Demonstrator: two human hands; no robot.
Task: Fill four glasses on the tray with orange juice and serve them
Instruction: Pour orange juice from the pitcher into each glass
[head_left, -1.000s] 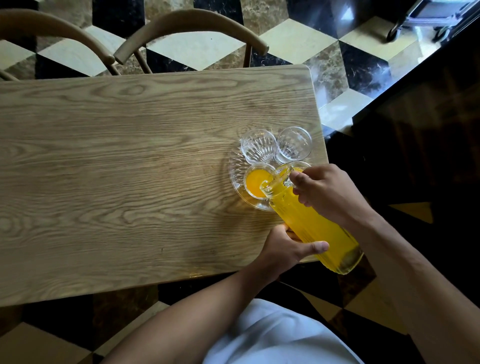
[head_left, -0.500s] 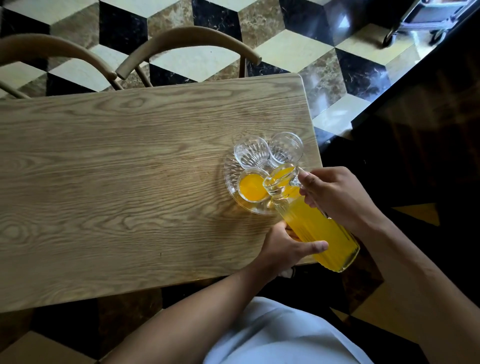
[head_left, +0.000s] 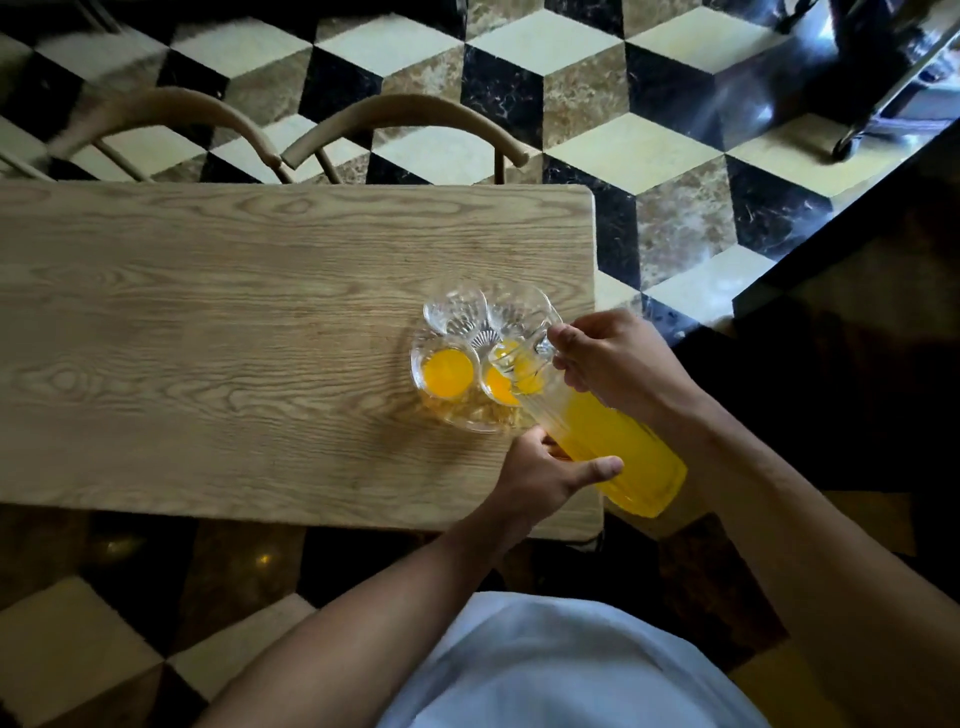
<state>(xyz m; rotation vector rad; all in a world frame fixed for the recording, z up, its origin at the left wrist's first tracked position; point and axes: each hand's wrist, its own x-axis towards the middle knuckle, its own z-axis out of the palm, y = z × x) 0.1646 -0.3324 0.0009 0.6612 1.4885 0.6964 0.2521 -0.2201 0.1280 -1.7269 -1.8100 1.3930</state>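
Pouring from a steeply tipped glass jug (head_left: 602, 431) at right of centre, the person risks overfilling the second glass (head_left: 501, 387), since juice could run onto the glass tray (head_left: 467, 415) if the tilt holds too long. The tray sits near the wooden table (head_left: 234, 338) edge, so a nudge could shift it. One filled glass (head_left: 448, 372) stands left; two empty glasses (head_left: 457, 312) wait above. The right hand (head_left: 618, 364) is clenched around the jug's handle; the left hand (head_left: 545, 473) cups the jug's body from beneath, thumb out.
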